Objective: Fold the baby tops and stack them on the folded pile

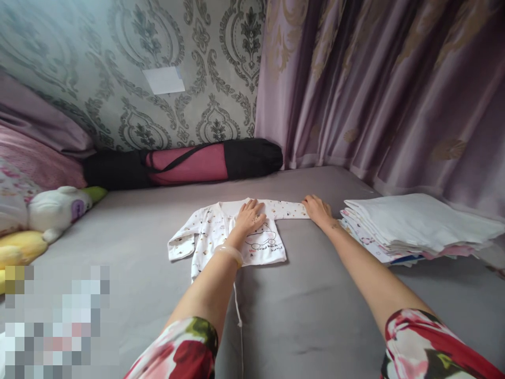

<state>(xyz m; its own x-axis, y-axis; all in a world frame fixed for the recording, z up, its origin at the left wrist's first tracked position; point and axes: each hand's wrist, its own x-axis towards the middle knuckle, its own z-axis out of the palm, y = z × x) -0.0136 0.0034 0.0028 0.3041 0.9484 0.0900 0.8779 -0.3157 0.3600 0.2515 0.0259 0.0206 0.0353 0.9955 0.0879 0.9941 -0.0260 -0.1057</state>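
A small white baby shirt (211, 231) with a scattered print and a car drawing lies spread on the grey bed sheet (307, 295). My left hand (250, 216) rests flat on its upper chest, fingers spread. At the end of the sleeve stretched out to the right, my right hand (317, 210) grips the cuff with bent fingers; the fingertips are partly hidden. The shirt's other sleeve is bent downward on the left. A thin white cord (239, 316) runs from under my left forearm toward me.
A stack of folded white cloths (418, 223) stands right of my right hand. Along the wall lies a long black and dark pink bag (189, 164). Plush toys (55, 210) sit at the left, and purple curtains (379, 95) hang behind the right side.
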